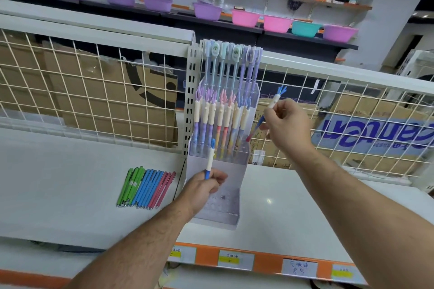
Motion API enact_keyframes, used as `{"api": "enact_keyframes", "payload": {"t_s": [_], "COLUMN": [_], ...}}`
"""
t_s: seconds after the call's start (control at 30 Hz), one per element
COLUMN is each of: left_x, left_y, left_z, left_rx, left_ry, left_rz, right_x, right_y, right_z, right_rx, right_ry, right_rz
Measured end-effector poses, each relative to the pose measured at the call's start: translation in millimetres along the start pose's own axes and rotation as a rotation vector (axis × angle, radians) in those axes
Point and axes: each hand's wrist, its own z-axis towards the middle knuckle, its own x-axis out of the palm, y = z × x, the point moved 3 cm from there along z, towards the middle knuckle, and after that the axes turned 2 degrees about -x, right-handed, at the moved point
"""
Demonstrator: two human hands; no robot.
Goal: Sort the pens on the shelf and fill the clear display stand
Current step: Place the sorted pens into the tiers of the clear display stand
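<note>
- Left hand (206, 184) is pinched round the low end of a blue-and-cream pen (209, 162), held upright right in front of the clear display stand (218, 209). Grip sits at the very bottom of the barrel, so the top can swing. Likely failure: the tip misses a hole in the lower tier and skids on the plastic.
- Empty front tier of the stand is where I'd guess that pen goes. Holes are hard to read through the clear plastic; a wrong hole would put the row out of order.
- Loose pens on the shelf (70, 171), left of the stand: green pens (131, 185), blue pens (149, 186), pink pens (165, 186), lying side by side, already grouped. The left forearm passes near them; a sweep back could roll them and mix the colours.
- Right hand (287, 124) is closed on a second blue-topped pen (270, 110), tilted, low end just beside the stand's right wall. Risk: it knocks the wall or the filled row (220, 122) and tips neighbours.
- Tall pens (231, 63) at the back lean on the upright; a bump to the light stand could shift them all.
- Wire grid (94, 77) behind: a dropped pen could slip through to the boxes.
</note>
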Motion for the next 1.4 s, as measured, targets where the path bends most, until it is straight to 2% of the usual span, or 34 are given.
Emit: {"api": "enact_keyframes", "payload": {"t_s": [0.5, 0.87, 1.07, 1.2, 1.3, 1.4], "left_x": [-2, -3, -2, 1, 2, 3], "left_y": [7, 9, 8, 2, 1, 3], "left_z": [4, 5, 4, 2, 2, 4], "left_rx": [-0.003, -0.014, -0.033, -0.019, -0.005, -0.008], "left_ry": [-0.021, -0.021, -0.029, -0.033, -0.035, -0.01], "left_rz": [0.0, 0.046, 0.066, 0.069, 0.074, 0.147], "right_x": [21, 21, 18, 34, 52, 65], "right_y": [-8, -14, -25, -27, -26, -25], "right_z": [-9, -11, -36, -65, -82, -91], "right_rx": [-0.047, 0.0, 0.004, 0.021, -0.014, -0.043], "right_ry": [0.19, 0.217, 0.144, 0.324, 0.461, 0.525], "right_rz": [-0.227, -0.205, -0.186, -0.104, -0.127, -0.171]}}
